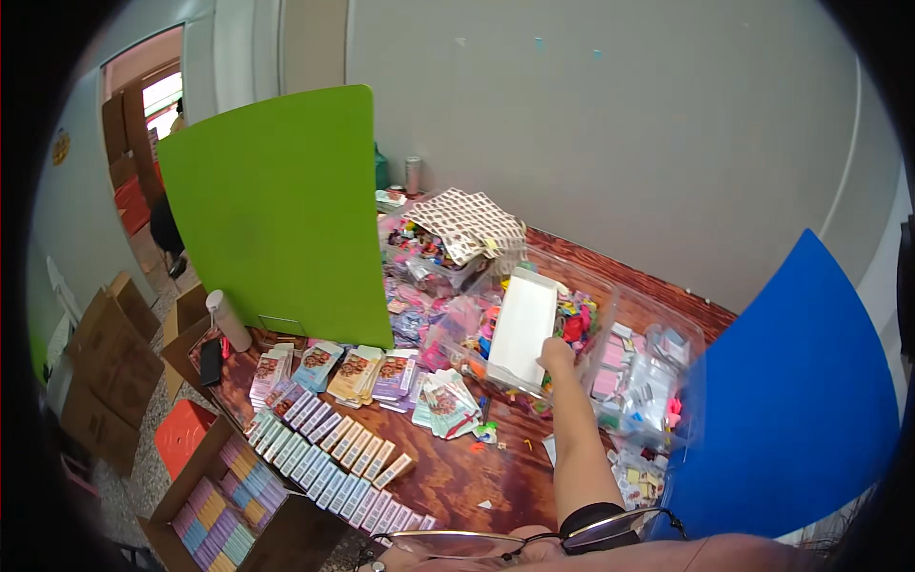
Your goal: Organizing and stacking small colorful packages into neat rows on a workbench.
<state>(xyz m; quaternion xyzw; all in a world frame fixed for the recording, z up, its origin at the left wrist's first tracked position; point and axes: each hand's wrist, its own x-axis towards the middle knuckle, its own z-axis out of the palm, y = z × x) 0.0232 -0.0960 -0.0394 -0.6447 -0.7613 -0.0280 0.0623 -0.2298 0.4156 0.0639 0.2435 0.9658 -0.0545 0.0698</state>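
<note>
My right hand [556,356] reaches out from the lower right, closed on the near right corner of a shallow white cardboard tray [525,319]. The tray slants over a clear plastic bin [474,368] of small colourful pieces, and its inside looks bare. Bright pieces [578,319] show beyond the tray's right side; the rest are hidden beneath it. My left hand is out of the picture.
Stacked printed packets [357,372] and rows of small boxes [329,472] cover the table's left. A green panel [276,219] and a blue panel [791,400] flank it. A clear bin [634,381] holds pouches; an open carton [205,510] stands lower left.
</note>
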